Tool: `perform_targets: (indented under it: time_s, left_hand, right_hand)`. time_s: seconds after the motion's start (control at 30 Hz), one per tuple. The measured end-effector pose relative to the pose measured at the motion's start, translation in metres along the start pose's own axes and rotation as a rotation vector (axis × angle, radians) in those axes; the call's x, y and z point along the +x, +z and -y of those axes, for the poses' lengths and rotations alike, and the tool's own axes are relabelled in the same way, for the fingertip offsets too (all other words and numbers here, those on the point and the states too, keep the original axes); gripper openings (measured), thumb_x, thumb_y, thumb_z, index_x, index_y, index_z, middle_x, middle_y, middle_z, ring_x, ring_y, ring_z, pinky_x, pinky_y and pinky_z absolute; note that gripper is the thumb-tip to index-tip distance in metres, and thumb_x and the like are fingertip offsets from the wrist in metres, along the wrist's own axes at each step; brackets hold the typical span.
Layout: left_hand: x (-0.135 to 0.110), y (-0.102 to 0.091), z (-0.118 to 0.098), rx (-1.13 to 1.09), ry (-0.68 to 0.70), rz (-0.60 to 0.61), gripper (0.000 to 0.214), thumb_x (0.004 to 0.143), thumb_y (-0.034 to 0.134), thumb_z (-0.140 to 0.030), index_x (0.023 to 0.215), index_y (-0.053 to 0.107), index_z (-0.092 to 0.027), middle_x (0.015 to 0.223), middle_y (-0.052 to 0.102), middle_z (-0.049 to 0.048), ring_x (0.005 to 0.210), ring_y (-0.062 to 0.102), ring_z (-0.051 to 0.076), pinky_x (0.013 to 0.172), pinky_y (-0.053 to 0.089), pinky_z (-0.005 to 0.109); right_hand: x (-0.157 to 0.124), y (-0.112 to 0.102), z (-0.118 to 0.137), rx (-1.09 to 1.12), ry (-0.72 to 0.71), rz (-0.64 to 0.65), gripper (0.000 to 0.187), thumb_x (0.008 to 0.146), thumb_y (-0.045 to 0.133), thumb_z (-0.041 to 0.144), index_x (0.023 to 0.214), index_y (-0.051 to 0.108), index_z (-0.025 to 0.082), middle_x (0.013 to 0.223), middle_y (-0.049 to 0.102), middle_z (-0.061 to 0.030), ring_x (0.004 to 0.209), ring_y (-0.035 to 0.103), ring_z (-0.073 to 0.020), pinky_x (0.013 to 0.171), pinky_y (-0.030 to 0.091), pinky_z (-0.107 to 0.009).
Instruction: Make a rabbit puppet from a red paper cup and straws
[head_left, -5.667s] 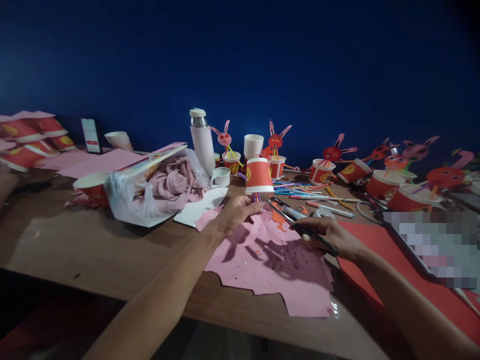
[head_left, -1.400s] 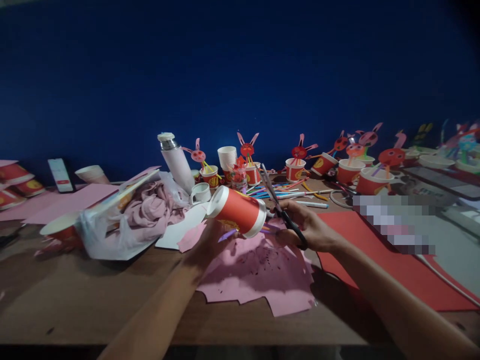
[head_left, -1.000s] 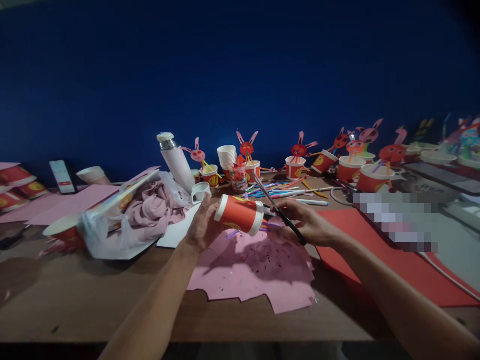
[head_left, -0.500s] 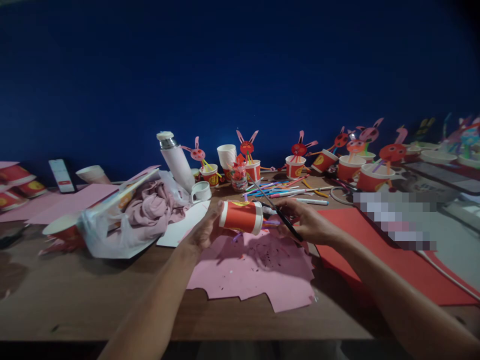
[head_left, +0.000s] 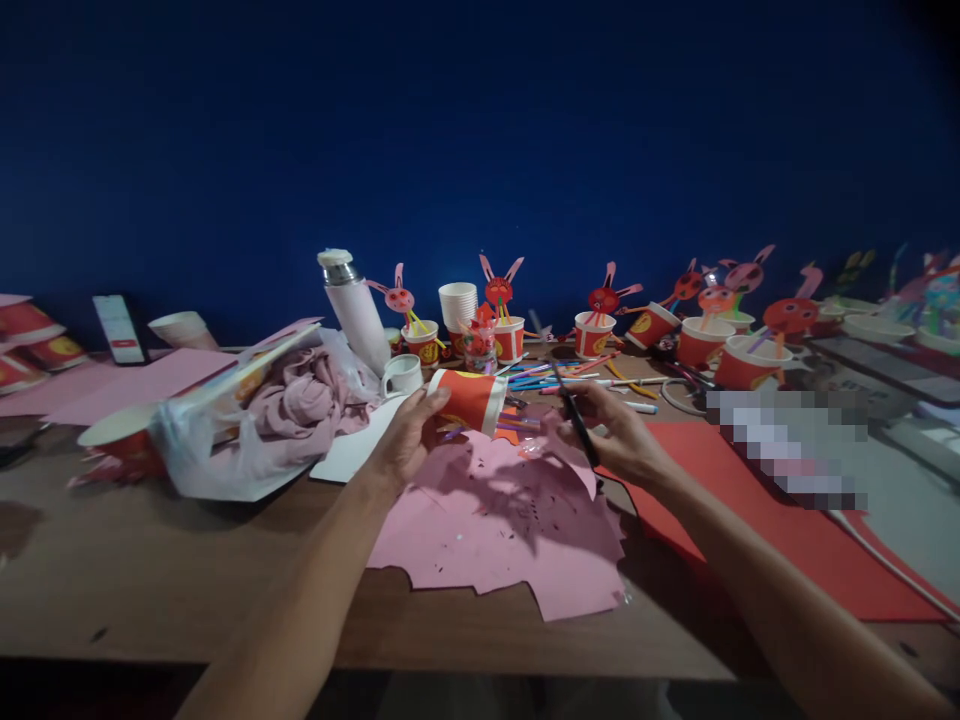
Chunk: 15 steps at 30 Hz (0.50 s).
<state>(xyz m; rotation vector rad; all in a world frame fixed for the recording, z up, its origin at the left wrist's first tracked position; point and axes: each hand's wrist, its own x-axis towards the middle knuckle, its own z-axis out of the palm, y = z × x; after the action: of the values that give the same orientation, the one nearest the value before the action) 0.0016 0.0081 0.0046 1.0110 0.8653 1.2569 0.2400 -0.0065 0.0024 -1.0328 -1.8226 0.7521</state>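
Observation:
My left hand (head_left: 407,440) is closed around a red paper cup (head_left: 469,399) held on its side, its mouth toward the right, with purple straws (head_left: 517,424) sticking out of it. My right hand (head_left: 611,435) grips black-handled scissors (head_left: 574,420), blades pointing up and back, close to the straws. Both hands hover over a sheet of pink paper (head_left: 510,530) on the wooden table (head_left: 150,580).
A red paper sheet (head_left: 787,540) lies right. Behind stand a white flask (head_left: 356,310), a white mug (head_left: 403,375), stacked white cups (head_left: 457,305), several red cups with paper bunny heads (head_left: 504,320), scattered pens (head_left: 570,378). A plastic bag with pink cloth (head_left: 285,400) and a phone (head_left: 120,328) are left.
The cup was upright over the straws, then tipped on its side. It has since moved slightly back and lower. The scissors swung from slanting left to more upright beside the straws.

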Motion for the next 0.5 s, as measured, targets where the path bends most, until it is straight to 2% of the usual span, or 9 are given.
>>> perform_targets:
  time_s: [0.07,0.13,0.23,0.33,0.5]
  left_hand:
    - [0.002,-0.003,-0.001,-0.028,0.012,-0.056,0.032,0.066,0.062,-0.033,0.092,0.053,-0.018,0.072,0.062,0.0,0.057,0.059,0.013,0.046,0.049,0.025]
    - [0.005,-0.007,-0.002,-0.049,0.024,-0.133,0.031,0.065,0.062,-0.034,0.09,0.054,-0.018,0.07,0.061,-0.0004,0.053,0.057,0.012,0.043,0.047,0.023]
    - [0.01,-0.014,-0.003,-0.065,0.076,-0.224,0.034,0.063,0.063,-0.036,0.091,0.054,-0.018,0.07,0.059,-0.0016,0.051,0.055,0.01,0.042,0.045,0.022]
    - [0.014,-0.022,-0.005,-0.088,0.173,-0.275,0.037,0.062,0.063,-0.037,0.093,0.054,-0.02,0.072,0.058,-0.0028,0.052,0.055,0.01,0.044,0.044,0.021]
    - [0.016,-0.03,-0.011,-0.153,0.329,-0.314,0.027,0.062,0.058,-0.032,0.087,0.056,-0.019,0.079,0.059,-0.0016,0.064,0.054,0.01,0.053,0.043,0.021]
  right_hand:
    - [0.001,-0.005,-0.001,0.044,0.014,-0.037,0.034,0.07,0.058,0.034,0.1,0.048,0.021,0.081,0.057,-0.0016,0.075,0.056,-0.0153,0.069,0.045,-0.029]
    - [0.001,-0.011,-0.004,0.082,-0.002,-0.015,0.035,0.072,0.055,0.038,0.102,0.046,0.022,0.081,0.055,-0.0017,0.075,0.054,-0.0153,0.068,0.044,-0.029]
    - [0.0,-0.018,-0.009,0.033,-0.005,0.096,0.038,0.074,0.053,0.042,0.104,0.046,0.021,0.083,0.053,-0.0024,0.076,0.051,-0.0153,0.067,0.043,-0.028]
    - [0.001,-0.02,-0.011,0.021,0.084,0.216,0.041,0.074,0.052,0.046,0.104,0.047,0.019,0.08,0.053,-0.0032,0.07,0.05,-0.0148,0.061,0.042,-0.027]
    - [0.002,-0.025,-0.004,-0.044,0.103,0.333,0.042,0.069,0.052,0.054,0.091,0.057,0.018,0.075,0.055,-0.004,0.065,0.051,-0.0158,0.058,0.042,-0.027]
